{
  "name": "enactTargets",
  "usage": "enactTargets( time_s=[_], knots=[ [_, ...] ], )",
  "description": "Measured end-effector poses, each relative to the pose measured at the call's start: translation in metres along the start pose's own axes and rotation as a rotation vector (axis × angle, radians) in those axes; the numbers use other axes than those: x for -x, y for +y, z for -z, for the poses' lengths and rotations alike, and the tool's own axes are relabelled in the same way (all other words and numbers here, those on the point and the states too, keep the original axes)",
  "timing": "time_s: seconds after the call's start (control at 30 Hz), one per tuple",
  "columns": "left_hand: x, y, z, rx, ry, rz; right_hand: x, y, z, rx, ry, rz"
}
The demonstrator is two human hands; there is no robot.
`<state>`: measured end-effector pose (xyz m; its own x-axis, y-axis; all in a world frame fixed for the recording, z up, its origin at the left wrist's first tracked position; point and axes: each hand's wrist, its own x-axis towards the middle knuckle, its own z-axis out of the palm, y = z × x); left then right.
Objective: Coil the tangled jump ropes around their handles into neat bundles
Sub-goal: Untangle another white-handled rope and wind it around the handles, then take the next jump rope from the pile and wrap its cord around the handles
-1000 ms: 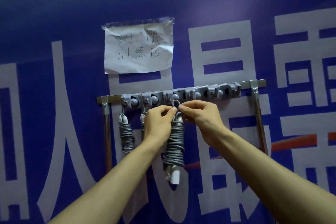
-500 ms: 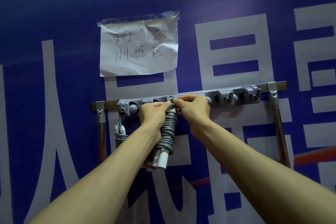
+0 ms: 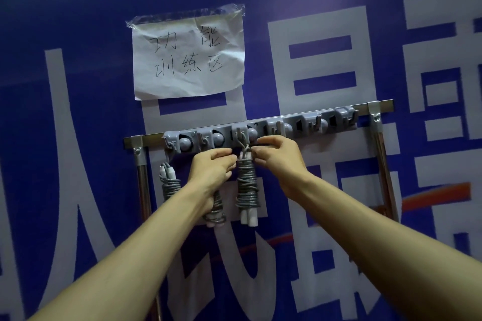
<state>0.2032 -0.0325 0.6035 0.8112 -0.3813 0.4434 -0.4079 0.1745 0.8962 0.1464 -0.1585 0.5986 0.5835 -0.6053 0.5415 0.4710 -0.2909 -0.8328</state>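
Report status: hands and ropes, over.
Left hand, right hand flank third bundle's top, grip unclear. Loop on rack hook. First bundle, second bundle hang alongside.

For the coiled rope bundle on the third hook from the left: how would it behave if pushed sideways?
Likely swings freely: the rope bundle hangs from the hook by a thin loop only. Probably fairly stiff as a unit, since tight coils bind the two white handles. Likely light, as one small hook carries it.

Blue banner wall (image 3: 78,8), white characters (image 3: 320,26), taped paper note (image 3: 187,60), dim light
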Motion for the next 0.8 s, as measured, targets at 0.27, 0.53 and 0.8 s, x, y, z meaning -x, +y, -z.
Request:
enactTargets(
  time_s=[0.27, 0.53, 0.8],
  knots=[
    [0.084, -0.034, 0.011, -0.094, -0.050, 0.061, 0.083, 0.022, 0.036, 0.154, -0.040, -0.130],
    [0.212, -0.143, 0.026, -0.199, -0.129, 0.288, 0.224, 0.114, 0.073, 0.286, -0.237, -0.436],
    [0.337, -0.297, 0.060, -0.376, -0.244, 0.646, 0.364, 0.241, 0.101, 0.333, -0.368, -0.776]
  ],
)
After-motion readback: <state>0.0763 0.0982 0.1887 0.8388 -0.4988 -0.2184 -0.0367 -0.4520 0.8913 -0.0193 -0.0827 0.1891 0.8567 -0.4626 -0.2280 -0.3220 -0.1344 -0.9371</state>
